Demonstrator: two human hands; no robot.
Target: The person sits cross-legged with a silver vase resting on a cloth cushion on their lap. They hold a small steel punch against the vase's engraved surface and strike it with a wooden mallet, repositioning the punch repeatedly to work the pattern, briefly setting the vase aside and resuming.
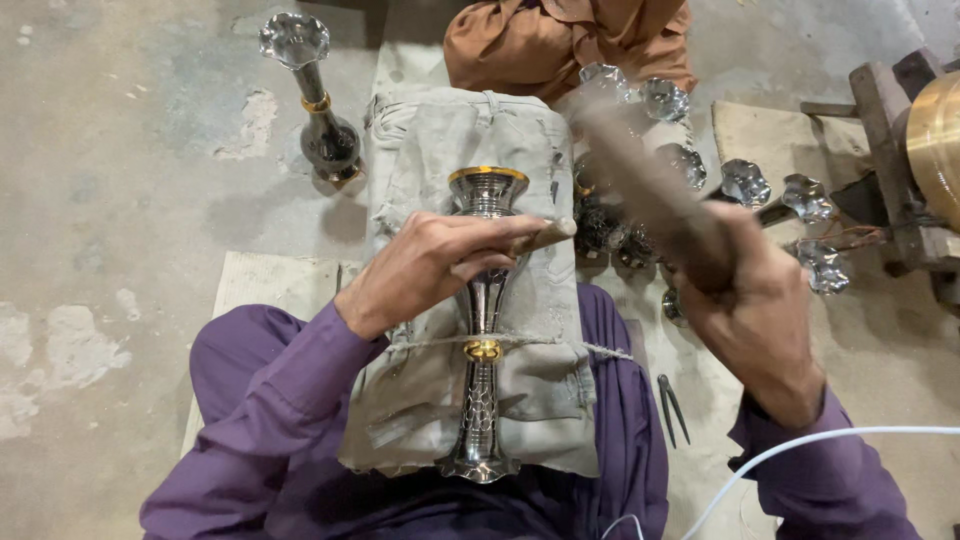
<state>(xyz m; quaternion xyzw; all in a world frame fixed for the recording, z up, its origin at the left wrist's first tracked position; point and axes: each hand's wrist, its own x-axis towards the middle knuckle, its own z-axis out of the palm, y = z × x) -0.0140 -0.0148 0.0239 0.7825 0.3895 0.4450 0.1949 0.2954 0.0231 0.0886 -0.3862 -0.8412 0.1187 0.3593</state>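
A silver metal vase (pixel 483 330) with gold bands lies lengthways on a grey cloth pad (pixel 440 150) across my lap, tied down by a cord at its gold ring. My left hand (pixel 425 268) grips a slim wooden-handled chisel (pixel 545 236) and rests it against the vase's neck. My right hand (pixel 752 295) is closed around a wooden mallet (pixel 640 175), raised and blurred above the vase to the right.
Another vase (pixel 318 100) stands upright on the concrete floor at the upper left. Several similar vases (pixel 745 185) lie clustered at the right. A person in brown clothing (pixel 570 40) sits opposite. Small pliers (pixel 672 405) lie by my right leg. A wooden frame (pixel 900 150) is at far right.
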